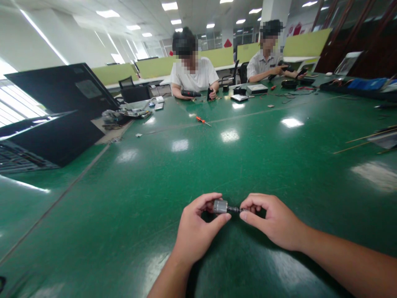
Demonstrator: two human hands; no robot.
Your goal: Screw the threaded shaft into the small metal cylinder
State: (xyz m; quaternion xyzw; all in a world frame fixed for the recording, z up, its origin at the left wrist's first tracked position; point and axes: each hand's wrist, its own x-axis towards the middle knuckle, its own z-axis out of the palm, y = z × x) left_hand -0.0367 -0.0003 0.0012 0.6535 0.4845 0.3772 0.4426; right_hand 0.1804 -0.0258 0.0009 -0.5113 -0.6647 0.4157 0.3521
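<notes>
A small grey metal cylinder with a thin dark shaft lies sideways between my hands, low over the green table. My left hand is closed around the cylinder, thumb below and fingers above. The tip of the shaft is pinched by the thumb and fingers of my right hand, which cover its far end. I cannot make out whether cylinder and shaft are one piece.
An orange screwdriver lies farther out on the green table. Dark panels stand at left beside loose parts. Across the table, two people handle tools near a white-topped box. Thin rods reach in from the right.
</notes>
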